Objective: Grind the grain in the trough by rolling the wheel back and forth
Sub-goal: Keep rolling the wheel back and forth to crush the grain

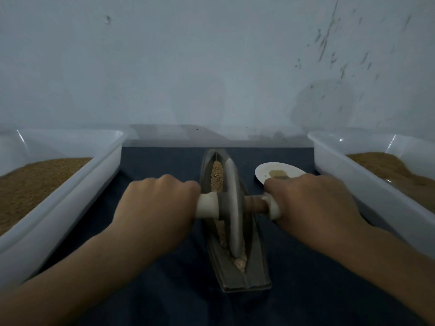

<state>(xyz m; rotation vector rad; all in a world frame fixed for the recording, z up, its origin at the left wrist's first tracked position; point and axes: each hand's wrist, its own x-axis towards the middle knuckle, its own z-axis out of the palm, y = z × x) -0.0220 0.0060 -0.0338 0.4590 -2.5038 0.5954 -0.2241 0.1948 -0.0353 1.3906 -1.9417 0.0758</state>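
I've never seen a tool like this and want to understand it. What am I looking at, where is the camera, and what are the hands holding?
The single picture comes from a camera worn on the person's head, looking down over their arms. There is no machine: the grips are bare hands. The left grip and right grip each hold one end of a handle that runs through a wheel. The wheel stands on edge in a narrow, boat-shaped trough that holds grain. The trough lies on a dark cloth. On either side sit a left tub and a right tub, both white and holding brown granules. A small plate with a little powder lies just beyond the right grip.
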